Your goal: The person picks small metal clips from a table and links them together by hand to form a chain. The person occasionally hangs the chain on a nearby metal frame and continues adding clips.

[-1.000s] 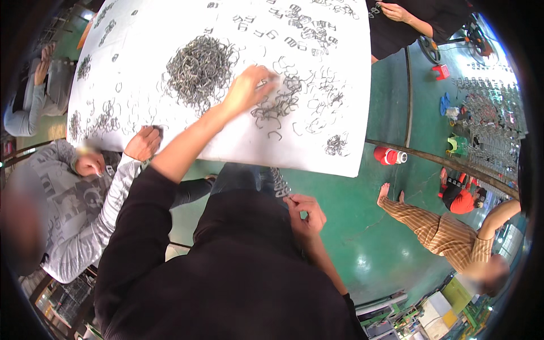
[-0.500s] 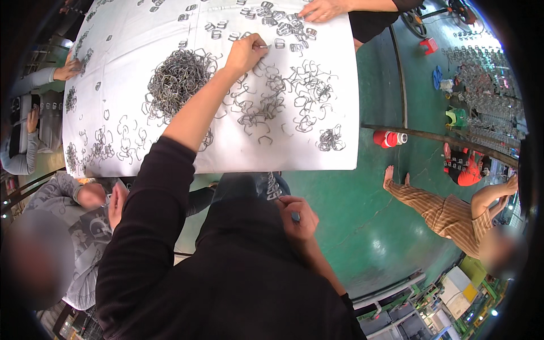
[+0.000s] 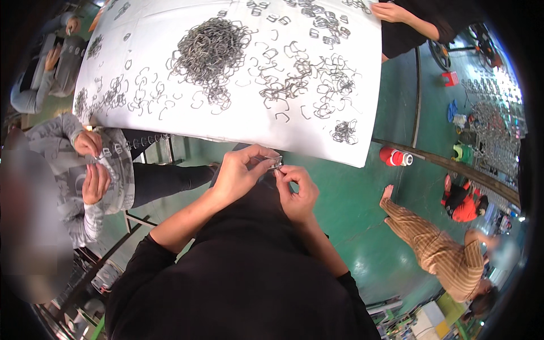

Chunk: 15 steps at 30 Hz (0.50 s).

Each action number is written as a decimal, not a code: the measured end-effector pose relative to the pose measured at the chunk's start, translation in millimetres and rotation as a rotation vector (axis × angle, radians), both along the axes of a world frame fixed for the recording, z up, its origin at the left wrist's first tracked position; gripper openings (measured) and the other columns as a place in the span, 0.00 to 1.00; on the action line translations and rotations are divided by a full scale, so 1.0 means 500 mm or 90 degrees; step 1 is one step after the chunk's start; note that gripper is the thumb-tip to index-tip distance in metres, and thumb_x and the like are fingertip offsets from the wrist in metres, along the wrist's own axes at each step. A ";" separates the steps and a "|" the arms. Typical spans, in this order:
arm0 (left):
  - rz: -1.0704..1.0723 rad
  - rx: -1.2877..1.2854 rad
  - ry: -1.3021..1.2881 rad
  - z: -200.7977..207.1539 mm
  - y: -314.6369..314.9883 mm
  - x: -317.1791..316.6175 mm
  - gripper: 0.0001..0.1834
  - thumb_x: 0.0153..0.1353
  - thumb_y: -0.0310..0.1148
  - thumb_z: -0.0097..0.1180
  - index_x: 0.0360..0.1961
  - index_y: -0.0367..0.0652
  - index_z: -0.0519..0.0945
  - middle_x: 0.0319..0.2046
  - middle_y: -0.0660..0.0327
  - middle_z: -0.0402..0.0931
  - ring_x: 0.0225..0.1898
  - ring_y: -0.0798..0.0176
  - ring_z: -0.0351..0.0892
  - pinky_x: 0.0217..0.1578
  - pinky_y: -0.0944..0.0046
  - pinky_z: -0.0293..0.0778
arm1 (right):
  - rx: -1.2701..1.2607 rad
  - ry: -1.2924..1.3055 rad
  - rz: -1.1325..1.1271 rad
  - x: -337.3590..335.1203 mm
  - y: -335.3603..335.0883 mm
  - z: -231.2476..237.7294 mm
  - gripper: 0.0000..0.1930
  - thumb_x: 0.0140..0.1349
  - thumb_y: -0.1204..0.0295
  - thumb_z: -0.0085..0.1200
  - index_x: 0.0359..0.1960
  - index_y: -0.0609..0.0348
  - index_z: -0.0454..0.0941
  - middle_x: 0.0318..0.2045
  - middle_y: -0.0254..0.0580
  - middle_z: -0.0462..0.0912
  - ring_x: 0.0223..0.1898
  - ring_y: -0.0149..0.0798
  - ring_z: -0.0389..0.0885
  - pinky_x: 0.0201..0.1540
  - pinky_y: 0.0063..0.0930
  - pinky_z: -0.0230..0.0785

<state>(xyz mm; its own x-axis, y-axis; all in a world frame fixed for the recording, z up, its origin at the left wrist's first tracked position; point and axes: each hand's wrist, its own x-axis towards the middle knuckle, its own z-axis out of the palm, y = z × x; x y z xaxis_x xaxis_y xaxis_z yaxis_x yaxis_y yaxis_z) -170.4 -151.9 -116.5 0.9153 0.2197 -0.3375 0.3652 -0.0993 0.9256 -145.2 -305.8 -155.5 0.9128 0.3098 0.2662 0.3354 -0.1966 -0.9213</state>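
Note:
My left hand [image 3: 241, 171] and my right hand [image 3: 296, 190] meet just below the near edge of the white table [image 3: 317, 136]. Between their fingertips they pinch a small bent metal wire clip [image 3: 274, 164]. A big heap of the same grey wire clips [image 3: 211, 50] lies at the table's middle. Loose clips [image 3: 309, 85] are scattered to its right, and a small cluster [image 3: 344, 131] sits near the table's right corner.
A person in grey [image 3: 85, 170] sits at my left, handling clips. Another person's hand [image 3: 391, 11] rests at the far table edge. A red canister [image 3: 395, 156] lies on the green floor. A person in striped clothes [image 3: 436, 249] crouches at right.
My left hand has come back from the loose clips on the table to my lap, bringing a clip. It now meets my right hand there.

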 end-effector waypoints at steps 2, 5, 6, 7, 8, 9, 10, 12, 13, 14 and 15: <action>0.024 0.002 -0.001 0.001 -0.002 -0.015 0.09 0.60 0.25 0.58 0.42 0.36 0.82 0.35 0.58 0.84 0.34 0.69 0.83 0.34 0.70 0.77 | 0.008 0.018 0.012 -0.003 0.001 0.000 0.11 0.51 0.84 0.63 0.26 0.59 0.71 0.30 0.43 0.81 0.29 0.41 0.82 0.32 0.28 0.73; 0.047 0.004 -0.023 -0.002 -0.011 -0.032 0.08 0.60 0.23 0.58 0.41 0.36 0.82 0.37 0.58 0.83 0.35 0.67 0.83 0.36 0.69 0.78 | -0.010 -0.027 0.035 -0.004 0.002 -0.005 0.11 0.52 0.86 0.62 0.27 0.62 0.71 0.30 0.44 0.81 0.29 0.32 0.81 0.32 0.23 0.75; 0.053 0.007 -0.054 -0.005 -0.013 -0.035 0.08 0.60 0.22 0.58 0.41 0.36 0.82 0.38 0.57 0.83 0.35 0.66 0.83 0.36 0.68 0.79 | -0.013 -0.018 0.034 -0.005 0.001 -0.007 0.11 0.52 0.85 0.62 0.27 0.61 0.71 0.30 0.43 0.81 0.29 0.35 0.81 0.32 0.25 0.74; 0.058 0.011 -0.085 -0.007 -0.014 -0.036 0.08 0.59 0.22 0.58 0.40 0.36 0.82 0.38 0.57 0.82 0.36 0.65 0.83 0.37 0.68 0.79 | -0.015 -0.009 0.034 -0.007 0.000 -0.009 0.10 0.52 0.85 0.62 0.27 0.60 0.71 0.30 0.43 0.81 0.29 0.38 0.81 0.32 0.26 0.74; 0.063 0.015 -0.116 -0.010 -0.014 -0.038 0.08 0.58 0.21 0.58 0.40 0.36 0.82 0.38 0.57 0.82 0.36 0.64 0.83 0.37 0.67 0.80 | -0.018 0.000 0.032 -0.008 0.000 -0.012 0.10 0.52 0.84 0.63 0.27 0.59 0.71 0.30 0.42 0.81 0.29 0.41 0.82 0.32 0.28 0.74; 0.058 0.032 -0.116 -0.011 -0.015 -0.041 0.08 0.58 0.20 0.58 0.39 0.36 0.82 0.38 0.56 0.82 0.37 0.63 0.83 0.38 0.66 0.80 | -0.017 0.004 0.042 -0.010 -0.001 -0.015 0.10 0.52 0.84 0.63 0.28 0.60 0.72 0.30 0.42 0.81 0.29 0.40 0.82 0.32 0.28 0.74; 0.053 0.048 -0.116 -0.012 -0.015 -0.044 0.08 0.57 0.19 0.59 0.39 0.36 0.82 0.39 0.56 0.81 0.37 0.62 0.83 0.38 0.66 0.80 | -0.016 0.007 0.051 -0.010 -0.001 -0.017 0.10 0.52 0.83 0.63 0.29 0.60 0.72 0.30 0.42 0.81 0.28 0.40 0.82 0.32 0.28 0.74; 0.043 0.067 -0.121 -0.015 -0.012 -0.047 0.08 0.56 0.19 0.59 0.38 0.36 0.82 0.38 0.56 0.81 0.38 0.61 0.83 0.39 0.65 0.80 | -0.010 0.047 0.066 -0.011 -0.005 -0.018 0.10 0.52 0.83 0.63 0.31 0.60 0.73 0.30 0.43 0.81 0.28 0.39 0.81 0.31 0.27 0.73; 0.040 0.069 -0.126 -0.018 -0.010 -0.049 0.08 0.56 0.19 0.60 0.38 0.36 0.82 0.38 0.56 0.81 0.38 0.61 0.83 0.39 0.65 0.80 | -0.006 0.083 0.073 -0.010 -0.009 -0.016 0.10 0.53 0.82 0.63 0.33 0.60 0.74 0.30 0.43 0.81 0.28 0.39 0.81 0.30 0.27 0.73; 0.037 0.069 -0.128 -0.020 -0.007 -0.050 0.07 0.56 0.19 0.60 0.37 0.36 0.82 0.37 0.56 0.80 0.38 0.60 0.82 0.39 0.65 0.80 | 0.009 0.108 0.085 -0.006 -0.012 -0.013 0.10 0.53 0.82 0.62 0.34 0.60 0.74 0.31 0.43 0.81 0.27 0.38 0.81 0.29 0.27 0.72; 0.036 0.069 -0.130 -0.023 -0.005 -0.052 0.08 0.55 0.18 0.61 0.37 0.35 0.82 0.37 0.56 0.81 0.38 0.61 0.82 0.40 0.66 0.80 | -0.043 0.082 0.082 0.009 -0.017 -0.013 0.10 0.54 0.81 0.62 0.36 0.60 0.74 0.31 0.43 0.81 0.27 0.38 0.81 0.28 0.27 0.72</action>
